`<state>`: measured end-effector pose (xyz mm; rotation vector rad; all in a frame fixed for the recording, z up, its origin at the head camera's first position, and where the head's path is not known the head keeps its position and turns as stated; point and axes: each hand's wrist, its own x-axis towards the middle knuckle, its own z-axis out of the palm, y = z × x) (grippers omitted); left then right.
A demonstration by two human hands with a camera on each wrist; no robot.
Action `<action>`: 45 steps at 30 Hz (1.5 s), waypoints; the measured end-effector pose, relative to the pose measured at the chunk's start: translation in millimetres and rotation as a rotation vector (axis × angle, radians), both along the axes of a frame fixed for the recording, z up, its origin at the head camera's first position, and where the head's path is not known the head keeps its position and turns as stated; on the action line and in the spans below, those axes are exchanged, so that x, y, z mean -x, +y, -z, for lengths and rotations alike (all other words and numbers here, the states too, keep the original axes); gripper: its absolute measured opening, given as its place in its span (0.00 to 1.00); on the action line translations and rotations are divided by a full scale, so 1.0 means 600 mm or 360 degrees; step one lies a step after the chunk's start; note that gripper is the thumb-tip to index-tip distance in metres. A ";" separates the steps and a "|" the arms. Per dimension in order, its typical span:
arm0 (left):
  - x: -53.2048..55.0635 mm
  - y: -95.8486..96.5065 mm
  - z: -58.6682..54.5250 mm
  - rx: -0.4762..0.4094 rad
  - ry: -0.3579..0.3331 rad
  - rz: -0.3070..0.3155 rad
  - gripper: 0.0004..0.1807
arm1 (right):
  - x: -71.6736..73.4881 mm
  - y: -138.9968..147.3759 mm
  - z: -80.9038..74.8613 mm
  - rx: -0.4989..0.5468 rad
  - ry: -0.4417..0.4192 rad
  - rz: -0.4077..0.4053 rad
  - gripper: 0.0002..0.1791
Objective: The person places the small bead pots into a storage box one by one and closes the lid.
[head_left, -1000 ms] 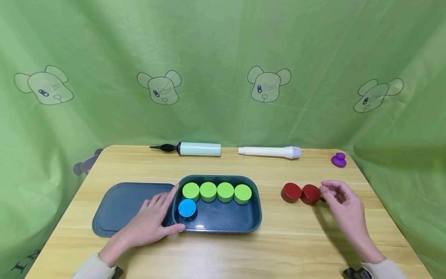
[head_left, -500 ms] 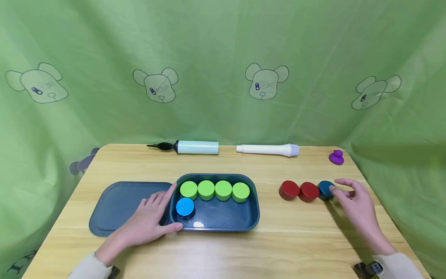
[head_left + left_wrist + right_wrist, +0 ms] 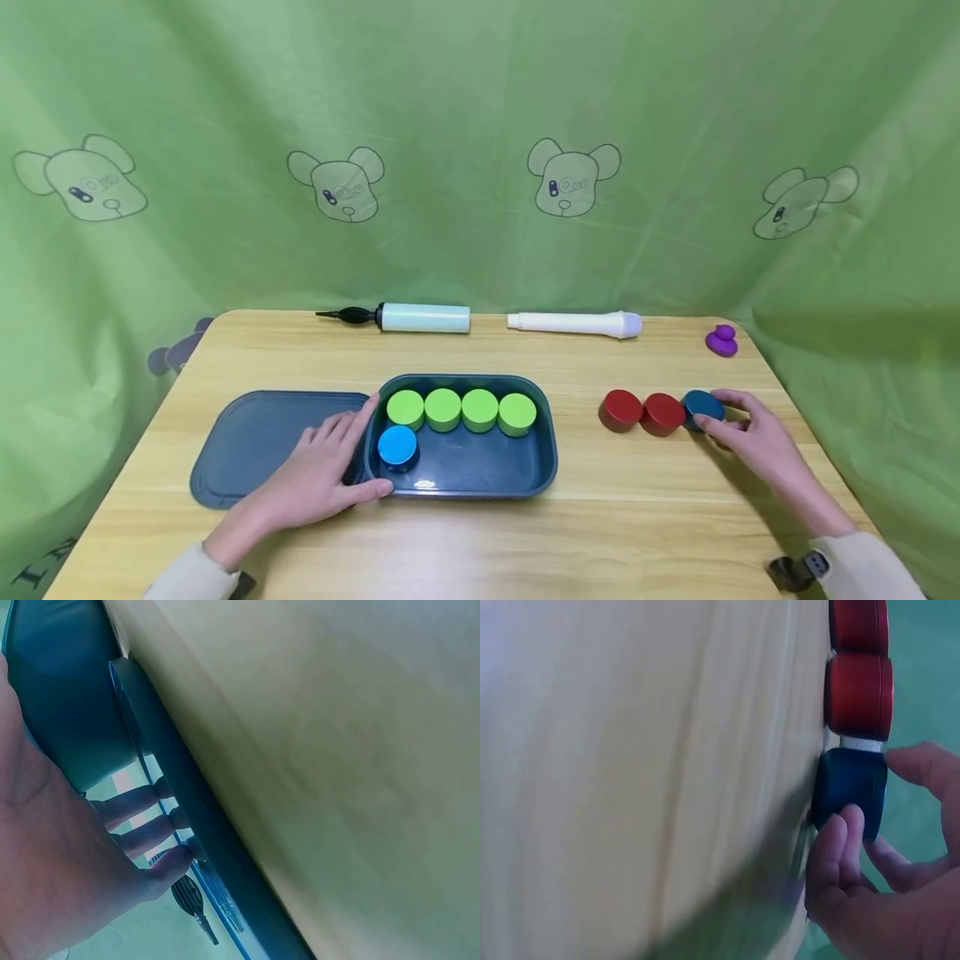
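Note:
My left hand [image 3: 318, 475] rests against the left end of a dark blue-grey box [image 3: 480, 483], fingers spread, thumb at its front rim. Some of its fingers lie over the flat lid [image 3: 255, 442], as the left wrist view also shows. Inside the box stand several light green round tins [image 3: 442, 409] in a back row and one bright blue tin [image 3: 397, 446] at front left. My right hand [image 3: 753, 433] pinches a dark blue round tin [image 3: 849, 787] from its sides, beside two red tins [image 3: 663, 413].
Along the table's back edge lie a hand pump [image 3: 423, 317] with a black nozzle and a white toy microphone [image 3: 576, 323]. A small purple duck-shaped thing [image 3: 722, 340] sits at the back right corner. A green printed curtain [image 3: 465, 250] hangs behind.
My right hand has drawn away from the red tins, leaving the dark blue tin visible, then closed around it. The left hand stays at the box.

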<state>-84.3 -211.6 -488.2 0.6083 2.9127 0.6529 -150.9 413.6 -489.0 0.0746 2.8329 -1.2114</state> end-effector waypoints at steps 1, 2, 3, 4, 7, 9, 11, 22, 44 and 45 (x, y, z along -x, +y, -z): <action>0.001 0.000 0.000 0.0001 -0.0005 0.0000 0.62 | 0.001 0.001 0.000 -0.0002 -0.0014 -0.0009 0.42; 0.002 0.001 0.000 0.0002 -0.0010 0.0001 0.62 | 0.002 0.001 0.000 -0.0006 -0.0023 -0.0020 0.42; 0.002 0.001 0.000 0.0001 -0.0014 -0.0001 0.62 | 0.002 0.002 0.000 -0.0011 -0.0033 -0.0027 0.42; 0.002 0.001 -0.001 -0.0002 -0.0010 0.0003 0.62 | 0.003 0.002 0.000 -0.0017 -0.0039 -0.0034 0.41; 0.002 0.002 -0.001 -0.0006 -0.0011 0.0003 0.62 | 0.004 0.004 0.000 -0.0019 -0.0053 -0.0035 0.42; 0.002 0.002 0.000 -0.0007 -0.0009 0.0005 0.62 | 0.004 0.005 0.001 -0.0024 -0.0053 -0.0022 0.42; 0.004 0.004 0.001 -0.0006 -0.0012 0.0005 0.62 | 0.004 0.008 -0.001 -0.0024 -0.0053 0.0005 0.42; 0.004 0.004 -0.001 -0.0005 -0.0012 0.0013 0.62 | -0.002 0.026 -0.012 0.0049 0.0063 0.0161 0.42; -0.003 0.003 -0.006 -0.0016 0.0012 0.0002 0.62 | -0.015 -0.020 -0.010 0.0405 0.0523 0.0241 0.24; -0.003 0.003 -0.006 -0.0014 0.0010 -0.0002 0.62 | -0.015 -0.026 -0.010 0.0407 0.0536 0.0215 0.25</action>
